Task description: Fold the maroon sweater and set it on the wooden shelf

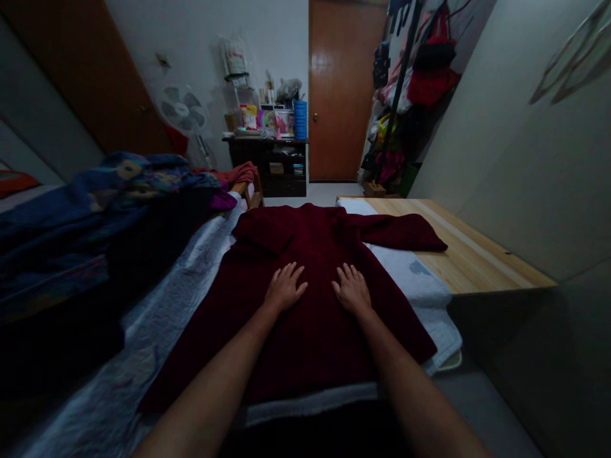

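A dark red long-sleeved garment (315, 331), like a coat or dress, lies spread on a pale cloth (420, 273). Its right sleeve (401, 230) stretches out over a wooden board, while the left sleeve (267, 229) is folded in over the body. My left hand (285, 287) rests palm down on the middle of the garment, fingers spread. Level with it, a short way to the right, my right hand (351, 289) also lies flat on the fabric with its fingers apart. Neither hand grips anything.
Piled clothes (95, 235) cover the left side. The wooden board (468, 242) juts out at the right beside a wall. Farther back stand a fan (184, 111), a dark cabinet (267, 168) with goods on top, a closed door (344, 95) and hanging bags (432, 70).
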Demonstrator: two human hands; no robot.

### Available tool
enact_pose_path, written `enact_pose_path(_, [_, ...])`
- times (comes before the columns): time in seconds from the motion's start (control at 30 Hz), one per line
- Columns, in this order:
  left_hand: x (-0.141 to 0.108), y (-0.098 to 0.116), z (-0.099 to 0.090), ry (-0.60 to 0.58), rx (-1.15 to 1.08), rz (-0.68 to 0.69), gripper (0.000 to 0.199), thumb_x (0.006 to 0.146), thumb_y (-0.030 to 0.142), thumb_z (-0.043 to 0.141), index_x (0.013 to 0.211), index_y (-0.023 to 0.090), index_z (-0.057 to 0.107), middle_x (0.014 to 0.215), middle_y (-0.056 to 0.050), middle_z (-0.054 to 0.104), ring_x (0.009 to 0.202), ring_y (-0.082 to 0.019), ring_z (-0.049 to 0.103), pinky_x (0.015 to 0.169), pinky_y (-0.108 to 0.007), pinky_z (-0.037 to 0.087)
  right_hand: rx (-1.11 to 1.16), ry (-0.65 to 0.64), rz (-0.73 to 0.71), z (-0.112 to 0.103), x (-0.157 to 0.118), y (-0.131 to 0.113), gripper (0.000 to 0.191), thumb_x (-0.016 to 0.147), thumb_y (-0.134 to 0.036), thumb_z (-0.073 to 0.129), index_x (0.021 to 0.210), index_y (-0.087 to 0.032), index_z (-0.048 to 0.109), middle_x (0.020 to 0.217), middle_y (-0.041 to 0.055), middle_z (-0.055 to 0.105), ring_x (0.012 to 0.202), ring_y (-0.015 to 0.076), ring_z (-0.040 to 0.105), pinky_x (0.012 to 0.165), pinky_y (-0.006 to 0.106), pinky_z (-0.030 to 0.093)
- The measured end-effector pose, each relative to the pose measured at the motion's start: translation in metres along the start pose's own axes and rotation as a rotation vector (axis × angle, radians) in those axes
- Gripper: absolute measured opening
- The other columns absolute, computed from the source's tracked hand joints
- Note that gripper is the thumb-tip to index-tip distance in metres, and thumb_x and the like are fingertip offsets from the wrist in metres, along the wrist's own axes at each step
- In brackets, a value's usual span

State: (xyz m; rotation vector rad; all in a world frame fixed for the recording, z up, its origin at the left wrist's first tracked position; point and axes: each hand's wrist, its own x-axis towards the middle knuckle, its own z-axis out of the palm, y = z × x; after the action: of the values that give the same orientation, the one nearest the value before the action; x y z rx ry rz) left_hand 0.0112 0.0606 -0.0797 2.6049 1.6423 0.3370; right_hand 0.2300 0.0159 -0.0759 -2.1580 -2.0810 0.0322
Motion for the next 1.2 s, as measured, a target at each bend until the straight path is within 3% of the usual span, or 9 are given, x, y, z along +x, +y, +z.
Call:
enact_pose_path(0.3, [-0.057, -0.015, -0.015, -0.082, 0.018, 0.047, 0.062, 0.093, 0.052, 0.034, 0.148, 0.025, 0.027, 0.156, -0.003, 0.027, 0.143, -0.021, 0.020, 0.116, -0.042, 0.014, -0.027, -0.030, -0.069, -0.004, -0.040, 0.007, 0.058, 0.095, -0.046, 0.035, 0.146, -0.018, 0.035, 0.155, 0.0091, 0.026, 0.143, 0.0276, 0.016, 0.114, 0.041, 0.013])
enact_pose_path(0.5, [-0.090, -0.024, -0.020, -0.091, 0.031, 0.042, 0.062, 0.092, 0.055, 0.034, 0.146, 0.025, 0.033, 0.156, -0.004, 0.026, 0.144, -0.023, 0.016, 0.116, -0.042, 0.012, -0.035, -0.043, -0.105, -0.005, -0.071, 0.013, 0.058, 0.095, -0.047, 0.034, 0.146, -0.019, 0.034, 0.155, 0.0073, 0.026, 0.144, 0.0259, 0.013, 0.115, 0.041, 0.012])
enact_pose_path(0.67, [-0.103, -0.008, -0.029, -0.171, -0.092, 0.004, 0.062, 0.089, 0.056, 0.042, 0.144, 0.028, 0.036, 0.156, -0.004, 0.027, 0.144, -0.030, 0.015, 0.114, -0.048, 0.018, 0.014, -0.054, -0.106, -0.006, -0.086, 0.006, 0.057, 0.094, -0.042, 0.037, 0.145, -0.016, 0.036, 0.154, 0.0120, 0.028, 0.143, 0.0277, 0.016, 0.114, 0.046, 0.015])
enact_pose_path(0.77, [-0.105, 0.012, -0.031, -0.176, -0.195, 0.091, 0.059, 0.091, 0.057, 0.038, 0.143, 0.028, 0.038, 0.157, -0.003, 0.024, 0.144, -0.029, 0.016, 0.114, -0.048, 0.020, 0.109, -0.048, -0.179, -0.006, -0.086, -0.012, 0.055, 0.094, -0.040, 0.038, 0.142, -0.014, 0.040, 0.154, 0.0143, 0.027, 0.143, 0.0277, 0.017, 0.113, 0.046, 0.019])
enact_pose_path(0.9, [-0.112, 0.033, -0.026, -0.137, -0.180, 0.210, 0.061, 0.090, 0.058, 0.039, 0.145, 0.030, 0.033, 0.157, -0.002, 0.025, 0.144, -0.025, 0.016, 0.115, -0.049, 0.016, 0.167, -0.033, -0.327, -0.003, -0.086, -0.034, 0.053, 0.095, -0.039, 0.036, 0.143, -0.017, 0.039, 0.154, 0.0094, 0.029, 0.143, 0.0237, 0.019, 0.115, 0.043, 0.018])
enact_pose_path(1.2, [-0.134, 0.020, -0.027, -0.083, -0.073, 0.162, 0.067, 0.090, 0.059, 0.040, 0.148, 0.031, 0.025, 0.156, -0.004, 0.026, 0.143, -0.027, 0.018, 0.114, -0.049, 0.017, 0.071, -0.081, -0.385, -0.010, -0.105, -0.018, 0.063, 0.092, -0.055, 0.037, 0.147, -0.023, 0.032, 0.156, 0.0055, 0.023, 0.144, 0.0261, 0.017, 0.114, 0.048, 0.016])
